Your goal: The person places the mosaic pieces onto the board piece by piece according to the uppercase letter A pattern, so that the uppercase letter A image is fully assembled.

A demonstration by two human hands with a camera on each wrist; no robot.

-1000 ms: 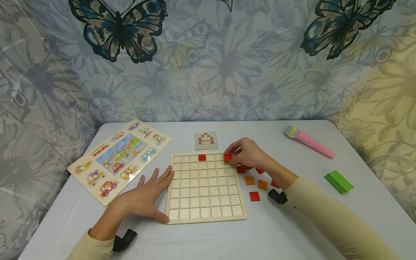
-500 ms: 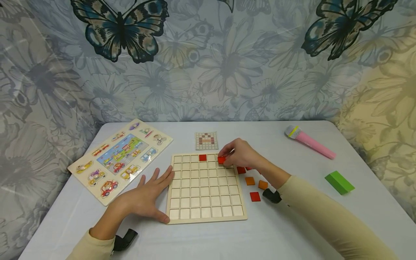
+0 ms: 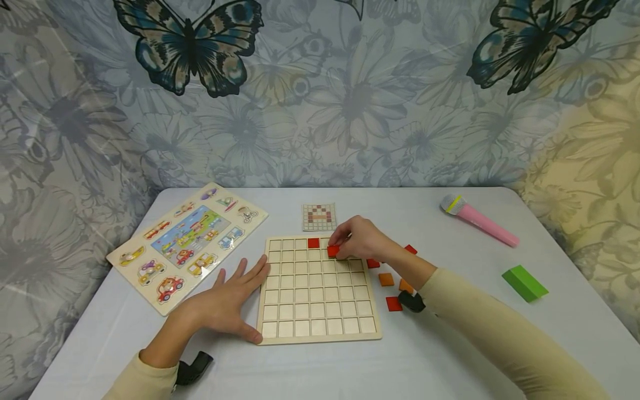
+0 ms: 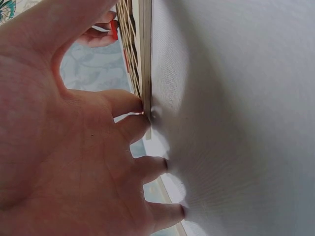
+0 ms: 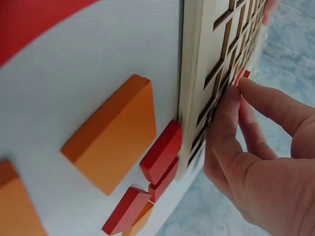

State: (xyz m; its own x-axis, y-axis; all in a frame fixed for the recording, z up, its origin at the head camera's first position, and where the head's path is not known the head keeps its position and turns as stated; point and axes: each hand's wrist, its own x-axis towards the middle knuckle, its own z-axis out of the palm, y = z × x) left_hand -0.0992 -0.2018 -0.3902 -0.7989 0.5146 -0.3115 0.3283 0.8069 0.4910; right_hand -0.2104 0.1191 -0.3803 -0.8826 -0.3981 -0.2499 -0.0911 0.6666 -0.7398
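A wooden grid board (image 3: 320, 300) lies on the table with one red tile (image 3: 313, 243) seated in its top row. Over the upper rows, my right hand (image 3: 362, 239) pinches another red tile (image 3: 333, 251) between thumb and fingertips; the right wrist view shows the same pinch, with only the edge of the tile visible. At the board's left side, my left hand (image 3: 225, 303) is spread out, thumb at the lower left corner and fingertips along the edge. Beside the board's right edge lie loose red tiles (image 3: 394, 304) and orange tiles (image 3: 386, 279), some hidden by the right arm.
A small pattern card (image 3: 319, 216) lies behind the board. To the left is a vehicle picture puzzle (image 3: 187, 244). A pink toy microphone (image 3: 480, 219) and a green block (image 3: 525, 283) rest on the right part of the white table (image 3: 450, 355).
My right hand has moved left along the board's top with the red tile, from the upper right corner to near the seated tile. The left hand keeps its place.
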